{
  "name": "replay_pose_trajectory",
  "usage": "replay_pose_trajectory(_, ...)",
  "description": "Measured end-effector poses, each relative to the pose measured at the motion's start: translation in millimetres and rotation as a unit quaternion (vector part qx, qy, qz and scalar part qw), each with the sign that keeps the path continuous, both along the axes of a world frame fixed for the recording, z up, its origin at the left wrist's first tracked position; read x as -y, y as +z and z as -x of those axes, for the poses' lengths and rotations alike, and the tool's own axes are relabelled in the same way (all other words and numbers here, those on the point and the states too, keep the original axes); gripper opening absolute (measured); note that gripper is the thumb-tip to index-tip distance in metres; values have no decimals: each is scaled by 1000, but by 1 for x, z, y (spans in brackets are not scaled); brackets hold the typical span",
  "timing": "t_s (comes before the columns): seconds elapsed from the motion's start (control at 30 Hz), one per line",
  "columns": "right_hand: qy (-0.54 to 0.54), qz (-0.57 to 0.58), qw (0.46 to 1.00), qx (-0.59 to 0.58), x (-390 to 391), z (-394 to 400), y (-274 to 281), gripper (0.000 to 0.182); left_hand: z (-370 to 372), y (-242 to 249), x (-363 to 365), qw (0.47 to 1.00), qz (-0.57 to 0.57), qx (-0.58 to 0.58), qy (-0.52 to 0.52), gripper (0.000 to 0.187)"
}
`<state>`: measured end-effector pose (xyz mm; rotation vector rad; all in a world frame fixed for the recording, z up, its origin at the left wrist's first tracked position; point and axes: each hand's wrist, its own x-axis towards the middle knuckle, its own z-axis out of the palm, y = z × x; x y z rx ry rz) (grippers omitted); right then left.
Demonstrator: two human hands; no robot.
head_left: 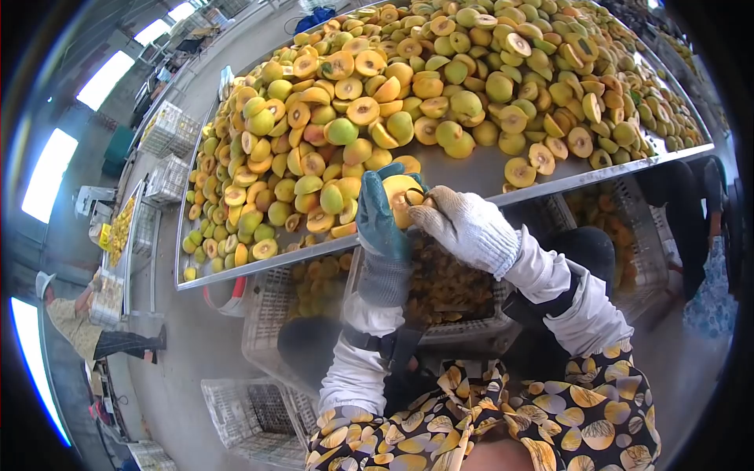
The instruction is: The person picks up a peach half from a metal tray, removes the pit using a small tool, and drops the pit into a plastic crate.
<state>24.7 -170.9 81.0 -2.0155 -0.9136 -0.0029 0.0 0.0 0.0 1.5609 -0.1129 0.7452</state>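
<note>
My left hand (377, 212), half-open, cups one fruit half (396, 190), smooth yellow around a brownish hollow, above the table's (481, 174) near edge. My right hand (467, 228) bunches its fingers there, hiding whatever it grips. Uncountable fruit (363, 111) covers the table; three crates (263, 314), partly blocked by my arms, stand beneath.

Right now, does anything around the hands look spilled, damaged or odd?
Nothing looks clearly spilled or damaged. One mild oddity: the left hand wears a green glove, the right hand a white one, so the pair doesn't match.
</note>
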Motion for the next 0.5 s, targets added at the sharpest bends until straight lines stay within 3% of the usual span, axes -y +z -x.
replay_pose_trajectory(0.03,7,6,1000,9,2,1,2,39,3,1,8,1000,16,14,16,45)
replay_pose_trajectory(0.13,9,-37,999,5,-24,8,-2,40,24,38,-8,985,-138,39,93,47)
replay_pose_trajectory(0.23,15,-16,1000,-3,-13,15,-2,41,36,44,14,995,-46,11,87,54)
replay_pose_trajectory(0.3,27,-16,999,-15,-15,17,0,41,37,47,13,991,123,-26,34,55)
replay_pose_trajectory(0.4,55,-23,997,-55,-19,22,-4,43,48,63,25,988,137,-41,59,57)
replay_pose_trajectory(0.47,83,-49,992,-78,-23,22,-16,47,54,61,23,993,80,-42,81,57)
replay_pose_trajectory(0.5,123,-46,970,-206,-22,23,-9,49,55,61,22,994,52,-42,92,58)
